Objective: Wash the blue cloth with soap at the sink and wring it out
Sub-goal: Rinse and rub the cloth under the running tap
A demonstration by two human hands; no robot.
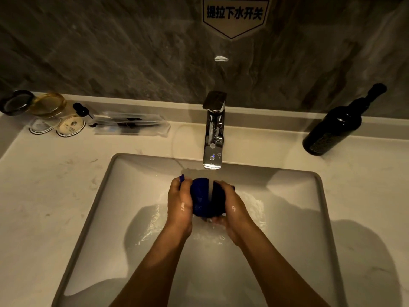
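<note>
The blue cloth (202,197) is bunched into a ball over the middle of the white sink (106,187). My left hand (179,202) grips its left side and my right hand (230,207) grips its right side. A small corner of cloth sticks up past my left fingers. Water runs from the chrome faucet (213,134) straight down onto the cloth and splashes into the basin under my hands. No soap is visible on the cloth.
A dark bottle (336,127) stands on the counter at the right. At the back left sit two glasses (46,105), a small pump bottle (81,110) and wrapped toiletries (130,124). A dark marbled wall with a sign (234,15) rises behind the faucet.
</note>
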